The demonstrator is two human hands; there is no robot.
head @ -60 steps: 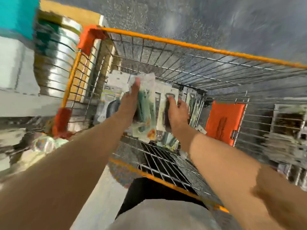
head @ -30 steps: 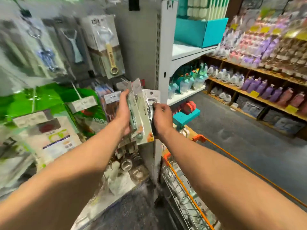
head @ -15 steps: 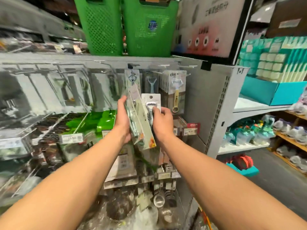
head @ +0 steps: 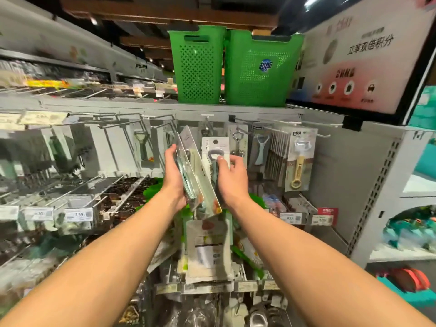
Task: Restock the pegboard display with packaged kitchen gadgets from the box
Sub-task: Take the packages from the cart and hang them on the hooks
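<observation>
Pegboard (head: 335, 166), left hand (head: 173, 177), packs (head: 194, 178) tilted leftward, right hand (head: 232, 181), opener pack (head: 215, 147) upright

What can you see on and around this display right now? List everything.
baskets: two, green, on the top shelf.
sign: one, white and pink, upper right.
yellow pack: one, yellow tool, right end of the top peg row.
peeler pack: one, grey, hanging left of it.
corkscrew pack: one, silver, hanging left of the peeler pack.
price tags: several, white, one red, on the lower hooks.
packs: several, clear, stacked in the left hand.
opener pack: one, white card, in the right hand.
left hand: grips the packs.
right hand: pinches the opener pack.
</observation>
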